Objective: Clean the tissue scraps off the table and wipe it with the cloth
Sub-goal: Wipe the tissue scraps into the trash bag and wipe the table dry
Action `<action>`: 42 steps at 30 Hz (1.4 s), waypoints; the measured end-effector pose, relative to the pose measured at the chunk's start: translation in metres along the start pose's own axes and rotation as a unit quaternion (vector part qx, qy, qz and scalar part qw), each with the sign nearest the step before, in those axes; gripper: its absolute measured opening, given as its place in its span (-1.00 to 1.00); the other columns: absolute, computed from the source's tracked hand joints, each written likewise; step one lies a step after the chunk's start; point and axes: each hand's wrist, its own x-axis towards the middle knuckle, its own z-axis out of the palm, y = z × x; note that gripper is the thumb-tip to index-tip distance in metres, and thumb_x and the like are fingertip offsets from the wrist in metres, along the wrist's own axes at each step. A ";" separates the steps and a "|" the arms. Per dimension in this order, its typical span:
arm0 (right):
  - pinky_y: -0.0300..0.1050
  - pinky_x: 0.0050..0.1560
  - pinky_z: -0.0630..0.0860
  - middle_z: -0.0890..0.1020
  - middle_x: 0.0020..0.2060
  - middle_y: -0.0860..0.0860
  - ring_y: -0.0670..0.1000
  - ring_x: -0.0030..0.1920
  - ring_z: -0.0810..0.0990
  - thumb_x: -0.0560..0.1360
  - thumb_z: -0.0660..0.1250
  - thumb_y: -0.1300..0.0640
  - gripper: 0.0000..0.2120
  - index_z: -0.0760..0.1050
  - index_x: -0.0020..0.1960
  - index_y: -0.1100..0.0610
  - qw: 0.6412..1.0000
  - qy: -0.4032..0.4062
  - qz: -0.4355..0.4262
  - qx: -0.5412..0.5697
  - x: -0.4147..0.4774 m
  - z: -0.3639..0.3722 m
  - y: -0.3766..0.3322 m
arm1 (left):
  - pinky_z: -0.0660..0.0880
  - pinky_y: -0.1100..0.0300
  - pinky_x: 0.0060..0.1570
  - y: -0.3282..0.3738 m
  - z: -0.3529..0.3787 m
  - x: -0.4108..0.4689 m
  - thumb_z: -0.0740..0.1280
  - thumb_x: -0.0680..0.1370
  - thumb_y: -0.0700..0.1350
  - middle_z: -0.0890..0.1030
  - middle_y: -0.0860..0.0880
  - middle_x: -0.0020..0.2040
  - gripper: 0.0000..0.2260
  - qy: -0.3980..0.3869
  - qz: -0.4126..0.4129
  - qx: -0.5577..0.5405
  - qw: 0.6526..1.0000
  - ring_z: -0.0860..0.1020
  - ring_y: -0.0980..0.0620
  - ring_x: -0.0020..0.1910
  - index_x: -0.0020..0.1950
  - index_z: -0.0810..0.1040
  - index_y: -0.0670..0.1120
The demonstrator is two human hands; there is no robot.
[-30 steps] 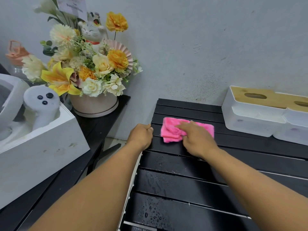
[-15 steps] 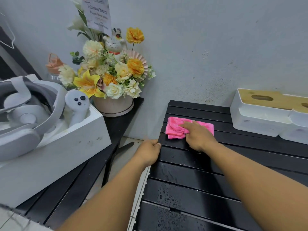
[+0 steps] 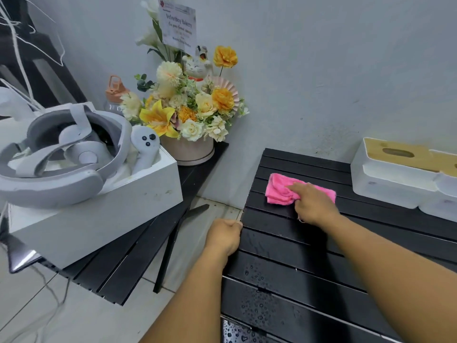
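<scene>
Pink cloth [image 3: 279, 189], bunched into folds, lies on the far left part of the black slatted table [image 3: 309, 273], a few slats in from the back edge and near the table's left side. The right hand [image 3: 312, 205] presses down on the cloth's right half, palm down, fingers bent and spread over the fabric so that the folded left part sticks out beyond the fingertips; it pins the cloth flat against the slats more than it grasps it. The left hand [image 3: 223, 237] is at the table's left edge, fingers curled closed around that edge, thumb on top of a slat.

Water droplets [image 3: 254, 310] bead on the near slats, close to the camera. At the table's far right, against the wall, sits a white tissue box [image 3: 393, 179] with a wooden lid and an oval slot, well apart from the cloth.

To the left, across a gap of tiled floor, stands a second black slatted table [image 3: 138, 256]. On it rests a white box [image 3: 103, 211] holding a grey and white VR headset [image 3: 64, 154] and a controller [image 3: 144, 147]. Behind the box is a flower arrangement [image 3: 193, 107] in a pale round pot, with a lucky-cat figurine [image 3: 197, 66] and a card [image 3: 177, 26] printed with "Velvetboy Bakery". An orange-capped bottle [image 3: 115, 92] stands just behind the flowers.
</scene>
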 end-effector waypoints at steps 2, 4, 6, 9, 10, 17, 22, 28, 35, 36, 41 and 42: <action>0.07 0.26 0.42 0.53 0.30 0.06 0.17 0.31 0.44 0.45 0.17 0.27 -0.51 0.48 0.28 -0.13 0.999 0.027 0.037 0.003 0.003 0.009 -0.015 | 0.59 0.09 0.01 -0.001 -0.002 0.002 0.33 0.56 -0.06 0.69 0.06 -0.25 -0.69 -0.004 -0.011 -0.009 1.000 0.65 0.00 -0.14 -0.39 0.62 0.00; 0.12 0.33 0.36 0.49 0.34 0.03 0.15 0.36 0.39 0.44 0.18 0.26 -0.48 0.45 0.32 -0.15 1.000 0.018 -0.007 0.012 -0.004 0.025 -0.032 | 0.61 0.11 -0.04 -0.003 -0.003 0.006 0.35 0.55 -0.07 0.71 0.05 -0.26 -0.71 -0.014 -0.023 -0.025 0.999 0.67 -0.01 -0.16 -0.37 0.67 0.03; 0.07 0.40 0.28 0.43 0.40 -0.03 0.10 0.43 0.31 0.45 0.17 0.25 -0.45 0.39 0.37 -0.18 0.995 -0.022 -0.098 0.027 -0.016 0.038 -0.042 | 0.61 0.18 -0.18 -0.005 -0.005 0.009 0.35 0.55 -0.07 0.71 0.02 -0.27 -0.76 -0.021 -0.025 -0.037 0.999 0.67 0.01 -0.24 -0.29 0.70 -0.02; -0.14 0.45 0.09 0.34 0.46 -0.13 -0.02 0.50 0.20 0.47 0.15 0.27 -0.41 0.35 0.42 -0.17 0.986 -0.055 -0.150 0.046 -0.025 0.031 -0.022 | 0.33 0.41 -0.59 -0.005 -0.005 0.009 0.34 0.55 -0.09 0.66 0.05 -0.39 -0.76 -0.033 -0.025 -0.031 0.999 0.53 0.16 -0.54 -0.28 0.70 -0.05; -0.17 0.45 0.07 0.34 0.46 -0.13 -0.03 0.50 0.20 0.48 0.14 0.29 -0.41 0.36 0.42 -0.15 0.988 -0.050 -0.140 0.050 -0.025 0.025 -0.011 | 0.30 0.43 -0.61 -0.004 -0.005 0.009 0.34 0.55 -0.11 0.67 0.04 -0.39 -0.73 -0.031 -0.028 -0.040 0.998 0.53 0.17 -0.57 -0.32 0.70 -0.03; 0.01 0.37 0.32 0.49 0.37 0.00 0.11 0.38 0.38 0.47 0.17 0.26 -0.48 0.44 0.37 -0.06 0.994 0.071 0.076 0.033 -0.027 0.001 0.039 | 0.43 0.32 -0.38 -0.003 -0.002 0.012 0.33 0.55 -0.11 0.65 0.07 -0.31 -0.78 -0.011 -0.021 -0.026 0.999 0.58 0.04 -0.30 -0.30 0.60 -0.04; 0.12 0.32 0.34 0.53 0.30 0.04 0.17 0.32 0.42 0.42 0.17 0.27 -0.49 0.49 0.29 -0.07 0.995 0.068 0.066 0.032 -0.029 0.020 -0.021 | 0.48 0.19 -0.25 -0.002 0.003 0.016 0.29 0.54 -0.13 0.58 -0.01 -0.31 -0.75 0.006 -0.008 0.015 1.000 0.53 -0.03 -0.28 -0.35 0.56 -0.02; -0.05 0.52 0.04 0.30 0.48 -0.17 -0.05 0.53 0.11 0.51 0.15 0.26 -0.44 0.34 0.44 -0.14 0.992 -0.050 -0.101 0.059 -0.041 0.025 -0.024 | 0.44 0.17 -0.22 -0.003 0.005 0.017 0.21 0.60 -0.14 0.53 -0.08 -0.26 -0.77 -0.013 0.019 0.066 0.998 0.49 -0.01 -0.26 -0.15 0.61 -0.14; -0.12 0.45 0.14 0.39 0.44 -0.07 0.02 0.48 0.26 0.51 0.16 0.28 -0.49 0.41 0.41 -0.07 0.997 0.022 0.008 0.073 -0.043 0.000 0.041 | 0.36 0.18 -0.26 0.002 0.006 0.011 0.18 0.62 -0.15 0.45 -0.07 -0.32 -0.72 0.003 0.037 0.122 0.992 0.41 -0.05 -0.30 -0.28 0.49 -0.11; -0.09 0.43 0.19 0.42 0.42 -0.04 0.04 0.46 0.29 0.51 0.16 0.26 -0.49 0.42 0.40 -0.08 0.996 0.043 0.044 0.072 -0.043 0.002 0.039 | 0.34 0.19 -0.28 0.003 0.006 0.011 0.18 0.61 -0.16 0.43 -0.07 -0.34 -0.72 0.006 0.037 0.125 0.991 0.39 -0.05 -0.31 -0.30 0.45 -0.10; 0.05 0.40 0.29 0.49 0.36 -0.03 0.09 0.40 0.35 0.49 0.15 0.20 -0.51 0.44 0.35 -0.15 0.995 0.059 0.045 0.061 -0.039 0.025 -0.014 | 0.30 0.18 -0.32 0.005 0.007 0.011 0.17 0.60 -0.17 0.41 -0.06 -0.36 -0.72 0.014 0.035 0.144 0.989 0.37 -0.05 -0.33 -0.32 0.43 -0.10; 0.05 0.44 0.24 0.45 0.39 -0.08 0.06 0.44 0.30 0.50 0.14 0.20 -0.51 0.42 0.36 -0.17 0.997 0.036 0.005 0.069 -0.040 0.029 -0.024 | 0.28 0.18 -0.34 0.005 0.007 0.012 0.17 0.60 -0.18 0.41 -0.06 -0.36 -0.73 0.015 0.037 0.151 0.988 0.37 -0.05 -0.33 -0.30 0.44 -0.10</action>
